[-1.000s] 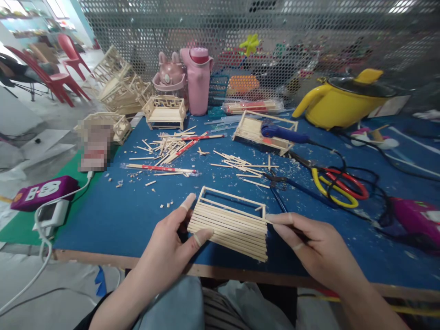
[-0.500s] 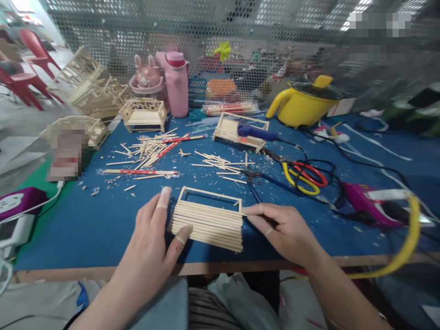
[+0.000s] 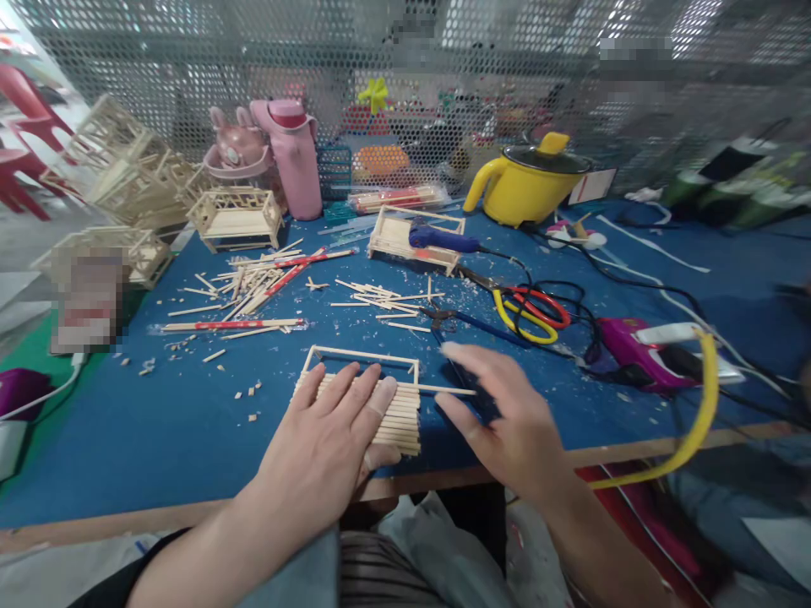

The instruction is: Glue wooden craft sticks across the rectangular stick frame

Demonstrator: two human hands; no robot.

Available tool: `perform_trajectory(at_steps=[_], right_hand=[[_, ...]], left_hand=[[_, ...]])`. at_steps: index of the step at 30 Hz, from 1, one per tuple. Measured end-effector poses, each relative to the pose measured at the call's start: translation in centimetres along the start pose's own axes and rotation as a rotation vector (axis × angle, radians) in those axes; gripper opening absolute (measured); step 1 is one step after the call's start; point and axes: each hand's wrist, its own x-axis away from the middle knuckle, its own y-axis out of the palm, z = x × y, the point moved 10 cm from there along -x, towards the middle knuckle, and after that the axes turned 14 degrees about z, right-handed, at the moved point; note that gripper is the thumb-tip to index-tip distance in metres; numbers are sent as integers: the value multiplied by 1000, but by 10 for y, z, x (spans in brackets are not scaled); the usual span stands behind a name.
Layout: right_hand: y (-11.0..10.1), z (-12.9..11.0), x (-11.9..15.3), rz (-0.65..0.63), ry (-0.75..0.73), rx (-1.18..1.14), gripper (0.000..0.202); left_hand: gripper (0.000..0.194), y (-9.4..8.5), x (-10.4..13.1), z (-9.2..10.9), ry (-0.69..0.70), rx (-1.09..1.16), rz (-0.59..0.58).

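Note:
Under my left hand (image 3: 333, 422) lies a small panel of side-by-side wooden sticks (image 3: 402, 422), joined to a thin rectangular stick frame (image 3: 364, 354) at its far side. My left hand is spread flat over the panel, fingers extended, covering much of it. One wooden stick (image 3: 447, 390) juts out past the panel's right edge. My right hand (image 3: 500, 414) is just right of that stick, thumb and fingers apart around its end, gripping nothing. White wraps cover some fingertips. Pliers (image 3: 443, 317) with blue handles rest beyond my right hand.
Loose sticks (image 3: 386, 297) and wrapped stick bundles (image 3: 234, 324) lie across the blue table. Farther back are a blue glue gun (image 3: 443, 237) on a small wooden model, scissors (image 3: 525, 317), a yellow pot (image 3: 532, 186), a pink bottle (image 3: 297, 165) and trailing cables.
My left hand has moved from the panel's left edge to lie flat across it. My right hand has opened away from the panel's right edge, and a stick now protrudes there. The view has shifted.

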Motion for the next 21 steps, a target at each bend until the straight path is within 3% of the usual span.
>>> perform_trajectory(at_steps=[2, 4, 7, 11, 15, 18, 21], right_hand=[[-21, -9, 14, 180, 13, 49, 11], [-9, -23, 31, 92, -33, 67, 22], [20, -33, 46, -41, -82, 162, 20], [40, -33, 37, 7, -129, 219, 14], [55, -27, 29, -92, -138, 228, 24], [46, -29, 26, -137, -137, 199, 28], [23, -41, 15, -53, -196, 158, 16]], left_hand=[[51, -1, 0, 0, -1, 6, 1], [50, -2, 0, 1, 3, 10, 6], [49, -3, -2, 0, 6, 2, 13], [52, -2, -4, -5, -27, -39, 21], [50, -1, -5, -11, -105, -78, 28], [48, -1, -3, -13, -144, -67, 34], [49, -2, -2, -13, -160, -38, 34]])
